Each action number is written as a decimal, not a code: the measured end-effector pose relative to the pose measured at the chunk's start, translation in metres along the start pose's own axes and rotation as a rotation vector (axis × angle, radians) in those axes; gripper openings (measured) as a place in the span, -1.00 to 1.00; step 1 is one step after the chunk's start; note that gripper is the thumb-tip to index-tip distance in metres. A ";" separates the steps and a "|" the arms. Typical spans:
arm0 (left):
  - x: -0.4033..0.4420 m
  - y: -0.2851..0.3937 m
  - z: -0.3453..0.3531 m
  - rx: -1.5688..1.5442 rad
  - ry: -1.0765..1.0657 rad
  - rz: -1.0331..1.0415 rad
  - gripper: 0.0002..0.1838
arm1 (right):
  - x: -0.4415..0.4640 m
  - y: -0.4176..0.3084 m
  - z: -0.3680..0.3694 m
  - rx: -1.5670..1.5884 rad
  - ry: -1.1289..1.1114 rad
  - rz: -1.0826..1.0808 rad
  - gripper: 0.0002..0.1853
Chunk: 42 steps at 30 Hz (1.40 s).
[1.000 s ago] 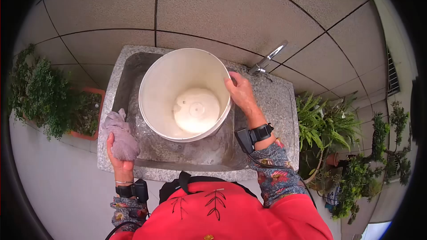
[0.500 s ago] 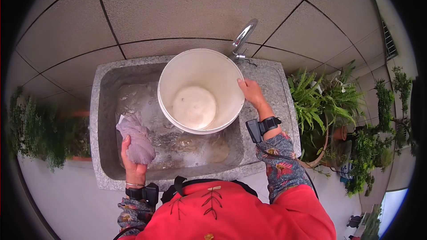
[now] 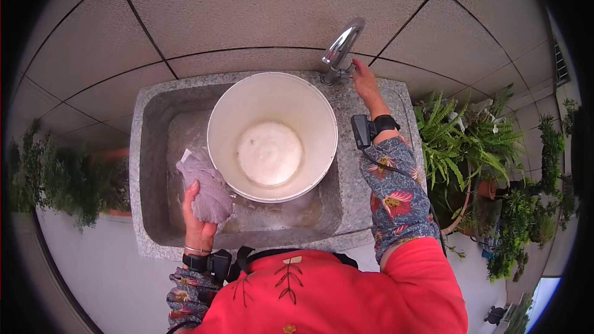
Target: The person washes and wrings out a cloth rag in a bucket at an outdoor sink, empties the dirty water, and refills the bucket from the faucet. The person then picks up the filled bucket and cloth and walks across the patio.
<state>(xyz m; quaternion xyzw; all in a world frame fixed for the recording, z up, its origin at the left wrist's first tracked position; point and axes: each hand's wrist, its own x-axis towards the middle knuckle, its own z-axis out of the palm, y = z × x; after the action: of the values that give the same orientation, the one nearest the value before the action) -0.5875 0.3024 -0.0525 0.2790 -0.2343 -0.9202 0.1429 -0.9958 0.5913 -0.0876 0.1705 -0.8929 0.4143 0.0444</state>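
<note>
My left hand [image 3: 199, 218] is closed around a bunched, wet-looking mauve cloth [image 3: 210, 196] over the left part of the stone sink [image 3: 154, 245]. A pale tag shows at the cloth's top end. Beside the cloth, a big off-white bucket [image 3: 312, 117] sits in the sink, its mouth facing me and its inside bare of contents. At the back of the sink, my right hand [image 3: 367, 82] has its fingers closed at the handle of the chrome faucet [image 3: 342, 46]. Most of that handle is hidden by the fingers. No water stream shows at the spout.
A tiled wall [image 3: 247, 12] rises right behind the sink. To the right of the stone ledge [image 3: 356, 198] grow a potted fern [image 3: 455, 142] and other plants. More greenery [image 3: 62, 173] stands on the left. Pale floor [image 3: 93, 260] shows below.
My right hand has let go of the bucket's rim and moved up to the faucet handle. The bucket now sits slightly lower and further left. My left hand has shifted slightly right with the cloth.
</note>
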 end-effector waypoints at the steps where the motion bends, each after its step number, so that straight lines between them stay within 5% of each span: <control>1: 0.001 -0.001 0.002 0.002 -0.002 0.005 -0.50 | -0.001 -0.001 -0.003 -0.109 -0.046 -0.013 -0.51; 6: 0.006 -0.007 0.001 -0.011 0.001 0.015 -0.50 | -0.053 -0.022 -0.011 -0.734 -0.274 -0.173 -0.55; 9: 0.008 -0.008 0.001 -0.007 -0.013 -0.002 -0.50 | -0.071 0.002 0.000 -0.665 -0.101 -0.328 -0.48; 15: 0.013 -0.006 0.001 0.016 -0.040 -0.034 -0.50 | -0.099 -0.042 0.000 -0.166 -0.080 0.067 -0.55; 22: 0.006 -0.008 -0.015 -0.029 -0.036 -0.149 -0.52 | -0.194 -0.099 -0.004 0.053 0.077 0.195 -0.41; 24: 0.008 -0.004 -0.025 -0.076 -0.030 -0.169 -0.54 | -0.210 -0.108 -0.003 -0.111 0.183 0.021 -0.50; 27: -0.005 0.010 -0.025 -0.095 -0.027 -0.180 -0.56 | -0.231 -0.153 0.002 0.172 0.233 -0.186 -0.73; 31: -0.015 0.028 -0.033 -0.171 -0.118 -0.156 -0.53 | -0.263 -0.202 0.030 0.530 -0.597 -0.192 -0.61; 33: -0.030 0.039 -0.025 -0.190 -0.115 -0.130 -0.53 | -0.265 -0.216 0.068 0.763 -1.032 0.001 -0.40; 39: -0.070 0.051 -0.026 -0.304 -0.202 -0.158 -0.47 | -0.263 -0.289 0.154 1.534 -1.133 0.520 0.05; 40: -0.074 0.050 -0.027 -0.322 -0.197 -0.174 -0.46 | -0.257 -0.280 0.168 1.584 -1.106 0.683 0.07; 42: -0.072 0.041 -0.049 -0.299 -0.221 -0.180 -0.45 | -0.254 -0.302 0.173 1.726 -1.128 0.649 -0.01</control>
<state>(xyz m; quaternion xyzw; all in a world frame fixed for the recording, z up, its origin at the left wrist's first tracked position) -0.4956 0.2789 -0.0353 0.1721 -0.0835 -0.9788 0.0733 -0.6439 0.3479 -0.0373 0.0658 -0.1938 0.7575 -0.6199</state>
